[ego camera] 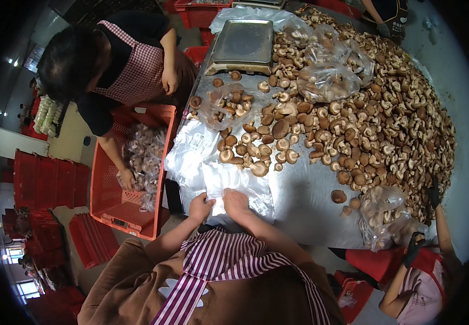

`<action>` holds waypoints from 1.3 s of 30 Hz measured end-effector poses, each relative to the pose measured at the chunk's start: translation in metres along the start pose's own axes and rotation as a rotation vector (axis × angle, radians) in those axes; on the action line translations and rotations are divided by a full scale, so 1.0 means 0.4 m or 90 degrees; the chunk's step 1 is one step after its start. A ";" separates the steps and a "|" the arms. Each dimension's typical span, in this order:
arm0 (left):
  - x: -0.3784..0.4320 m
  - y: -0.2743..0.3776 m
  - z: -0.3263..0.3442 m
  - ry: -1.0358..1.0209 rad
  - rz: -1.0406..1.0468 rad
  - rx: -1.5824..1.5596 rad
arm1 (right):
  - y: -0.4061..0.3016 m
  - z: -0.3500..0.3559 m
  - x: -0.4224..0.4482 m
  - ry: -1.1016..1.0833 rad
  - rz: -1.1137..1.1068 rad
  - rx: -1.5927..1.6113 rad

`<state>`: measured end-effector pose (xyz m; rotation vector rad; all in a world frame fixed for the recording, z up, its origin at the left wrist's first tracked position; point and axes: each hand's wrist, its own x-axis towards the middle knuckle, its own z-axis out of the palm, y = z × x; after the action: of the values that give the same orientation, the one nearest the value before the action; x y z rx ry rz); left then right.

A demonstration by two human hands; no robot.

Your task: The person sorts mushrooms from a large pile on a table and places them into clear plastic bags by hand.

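Observation:
At the near edge of the metal table [307,195], my left hand [202,208] pinches the edge of a transparent plastic bag [234,178] between thumb and fingers. My right hand [235,203] is closed on the same bag, a short way to the right. The bag lies flat and looks empty; a printed label [259,206] shows on it beside my right wrist. More flat plastic bags [189,150] lie to the left of it. Just beyond are loose shiitake mushrooms [254,150] and an open bag partly filled with mushrooms [230,107].
A weighing scale [240,44] stands at the back left. A large mushroom heap [392,122] covers the right, with filled bags [331,81] on it. A co-worker's hand [128,180] reaches into a red crate [133,221] of bagged mushrooms. Another person's gloved hand [415,243] is at right.

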<state>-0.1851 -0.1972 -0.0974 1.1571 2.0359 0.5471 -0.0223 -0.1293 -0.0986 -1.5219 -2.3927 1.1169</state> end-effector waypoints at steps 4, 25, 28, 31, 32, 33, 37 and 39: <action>0.002 0.028 -0.018 -0.028 -0.030 0.124 | 0.002 -0.043 -0.016 0.009 0.069 0.073; -0.079 0.465 -0.117 -0.099 0.242 -0.071 | 0.067 -0.326 -0.337 0.273 0.109 0.671; -0.118 0.556 -0.054 -0.272 0.393 -0.098 | 0.048 -0.338 -0.351 0.296 0.079 0.581; -0.096 0.501 0.023 -0.370 0.244 -0.170 | 0.094 -0.323 -0.366 0.383 0.105 0.587; -0.083 0.481 0.038 -0.344 0.214 -0.216 | 0.144 -0.316 -0.373 0.394 0.130 0.732; -0.068 0.448 0.046 -0.316 0.177 -0.262 | 0.144 -0.357 -0.398 0.420 0.148 0.990; 0.040 0.246 0.088 -0.229 0.142 -0.199 | 0.257 -0.404 -0.478 0.383 0.032 1.399; 0.053 0.215 0.102 -0.281 0.123 -0.144 | 0.279 -0.399 -0.498 0.403 0.017 1.435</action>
<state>-0.1135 -0.1347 -0.0751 1.2191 1.4605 0.5431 0.2302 -0.1817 0.0064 -0.5725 0.0814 1.6214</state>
